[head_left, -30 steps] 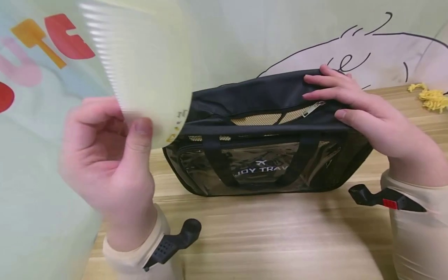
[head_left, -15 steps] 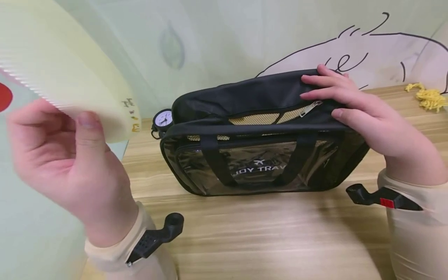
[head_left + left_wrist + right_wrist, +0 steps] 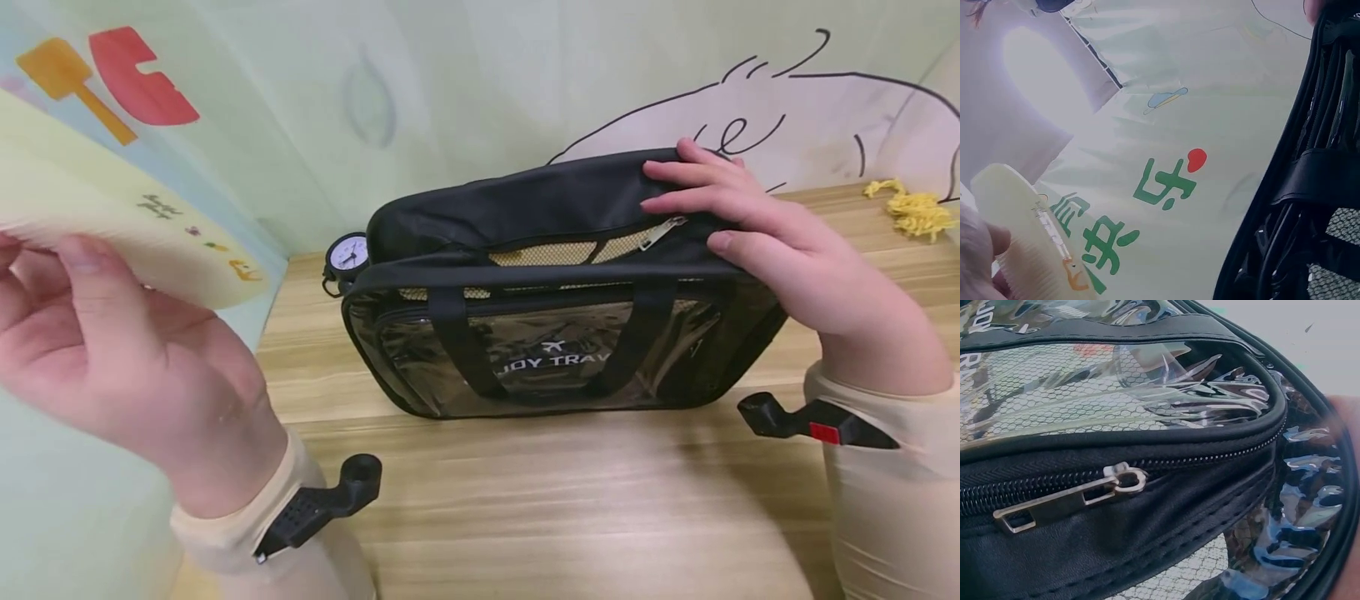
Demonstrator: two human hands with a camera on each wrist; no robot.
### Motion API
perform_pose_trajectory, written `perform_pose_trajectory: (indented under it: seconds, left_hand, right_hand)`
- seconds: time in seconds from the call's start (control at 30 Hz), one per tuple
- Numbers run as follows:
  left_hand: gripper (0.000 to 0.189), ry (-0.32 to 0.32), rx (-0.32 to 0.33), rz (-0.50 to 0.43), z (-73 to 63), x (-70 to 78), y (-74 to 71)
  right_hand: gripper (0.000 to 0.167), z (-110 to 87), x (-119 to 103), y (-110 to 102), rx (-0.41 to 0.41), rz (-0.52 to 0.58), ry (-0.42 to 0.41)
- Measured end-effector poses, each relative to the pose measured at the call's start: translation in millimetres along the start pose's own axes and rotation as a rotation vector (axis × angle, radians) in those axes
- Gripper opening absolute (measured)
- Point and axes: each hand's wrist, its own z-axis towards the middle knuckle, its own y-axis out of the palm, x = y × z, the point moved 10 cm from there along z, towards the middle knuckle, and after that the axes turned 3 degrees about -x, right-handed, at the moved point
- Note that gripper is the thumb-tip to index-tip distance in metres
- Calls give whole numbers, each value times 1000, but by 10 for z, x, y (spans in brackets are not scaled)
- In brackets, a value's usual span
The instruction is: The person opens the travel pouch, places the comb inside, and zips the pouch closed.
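Observation:
At the far left of the head view, my left hand pinches a pale yellow comb between thumb and fingers. Small printed pictures mark the end of the comb in the left wrist view, and part of it is cut off in the head view. A black travel bag with clear panels stands upright on the table. My right hand rests on its top right corner, fingers extended and spread. The metal zipper pull lies just below that hand; the zipped opening gapes partly, showing mesh inside.
A small round clock stands behind the bag's left end. Yellow yarn lies at the back right of the wooden table. A printed pale green sheet rises behind and to the left.
My left hand has moved left with the comb, away from the bag, uncovering the clock. My right hand has stayed on the bag's corner.

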Motion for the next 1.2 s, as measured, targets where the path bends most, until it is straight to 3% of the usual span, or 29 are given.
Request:
perform_pose_trajectory:
  seconds: [0.1,0.27,0.53,0.77,1.2]
  left_hand:
    - [30,-14,-53,45,-19,-66,71]
    - [46,-70,-216,135,-144,-265,262]
    - [49,-159,-365,261,-388,-450,431]
    - [34,-217,-461,300,-511,-552,457]
    - [14,-223,-762,466,-714,-674,662]
  right_hand:
    - [51,-1,-3,-8,6,0,-5]
    - [51,-12,6,-24,11,6,-11]
    - [51,-8,-4,-28,8,6,-17]
    - [50,3,-3,19,-22,2,-38]
    - [50,11,-17,6,-11,5,-39]
